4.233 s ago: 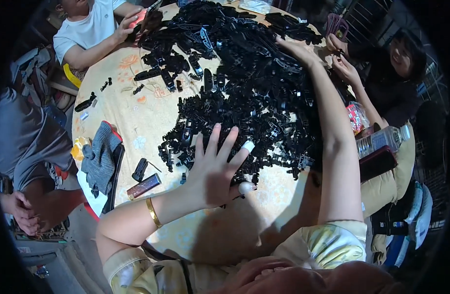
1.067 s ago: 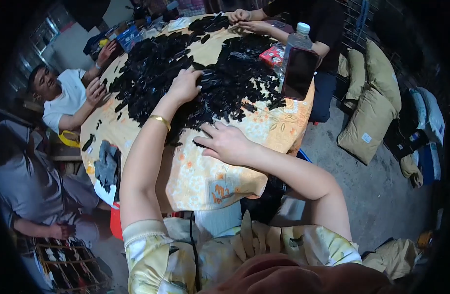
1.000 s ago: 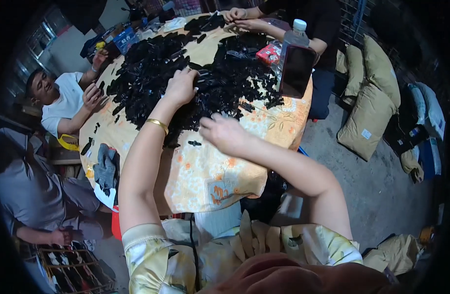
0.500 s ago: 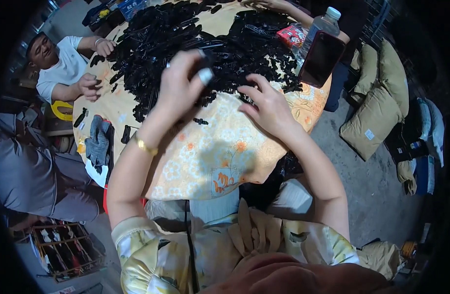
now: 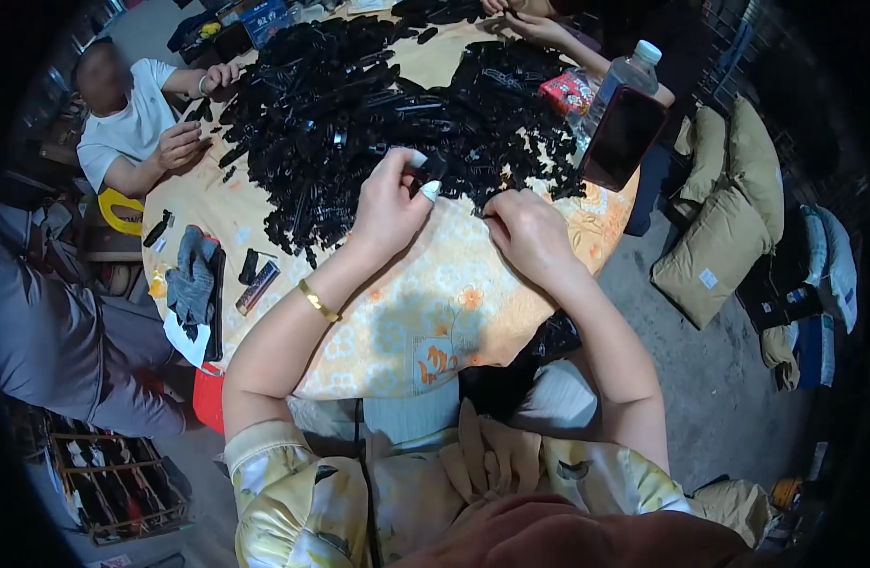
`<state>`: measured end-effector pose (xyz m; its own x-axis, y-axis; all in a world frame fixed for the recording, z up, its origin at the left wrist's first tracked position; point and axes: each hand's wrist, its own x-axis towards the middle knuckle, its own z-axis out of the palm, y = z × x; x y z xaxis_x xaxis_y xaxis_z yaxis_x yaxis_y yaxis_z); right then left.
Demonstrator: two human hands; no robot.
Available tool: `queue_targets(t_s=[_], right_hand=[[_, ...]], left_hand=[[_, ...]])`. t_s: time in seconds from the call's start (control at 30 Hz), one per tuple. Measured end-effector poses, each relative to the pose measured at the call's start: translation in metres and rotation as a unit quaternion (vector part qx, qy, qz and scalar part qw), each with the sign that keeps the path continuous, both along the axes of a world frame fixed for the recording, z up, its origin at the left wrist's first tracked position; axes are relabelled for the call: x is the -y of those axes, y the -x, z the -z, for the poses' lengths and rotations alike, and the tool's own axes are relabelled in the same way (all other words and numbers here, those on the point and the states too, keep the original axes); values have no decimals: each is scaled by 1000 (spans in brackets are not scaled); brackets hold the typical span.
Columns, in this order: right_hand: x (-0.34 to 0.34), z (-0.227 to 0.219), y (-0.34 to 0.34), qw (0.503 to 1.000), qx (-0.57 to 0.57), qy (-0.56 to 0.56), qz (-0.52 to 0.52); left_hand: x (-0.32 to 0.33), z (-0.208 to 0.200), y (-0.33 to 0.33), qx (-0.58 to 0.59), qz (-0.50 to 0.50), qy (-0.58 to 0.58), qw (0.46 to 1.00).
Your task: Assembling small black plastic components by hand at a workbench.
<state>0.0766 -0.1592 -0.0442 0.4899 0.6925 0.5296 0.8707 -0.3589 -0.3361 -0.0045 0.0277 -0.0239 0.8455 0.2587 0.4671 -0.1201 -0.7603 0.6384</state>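
Black parts [image 5: 350,114], hands [image 5: 390,206] alongside, labelled sack [image 5: 717,244], lettered blue box [image 5: 265,21]

Gold band bracelet [image 5: 319,301], white fingertip wraps [image 5: 430,190] on left hand [image 5: 386,210], yellow-and-white patterned short sleeves [image 5: 282,502], pale cuffs [image 5: 262,442]

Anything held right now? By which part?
Left hand: appears to pinch a black piece between white-tipped thumb and finger; which part, can't tell. Right hand: fingers closed together, any hold hidden.

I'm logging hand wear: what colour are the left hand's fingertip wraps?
White fingertip wraps on the left hand, best seen in the head view.
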Motion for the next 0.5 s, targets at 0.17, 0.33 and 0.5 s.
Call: queue_targets(t_s=[0.17,0.33,0.5], right_hand=[[-3,-6,6,999,-11,-42,-17],[-6,-13,10,937,-268,-212,-69],[-9,-19,33,850,-448,-260,-92]], left_hand=[[4,-6,17,-31,110,363,925],[13,-5,23,-144,126,483,854],[29,-8,25,-138,157,496,843]])
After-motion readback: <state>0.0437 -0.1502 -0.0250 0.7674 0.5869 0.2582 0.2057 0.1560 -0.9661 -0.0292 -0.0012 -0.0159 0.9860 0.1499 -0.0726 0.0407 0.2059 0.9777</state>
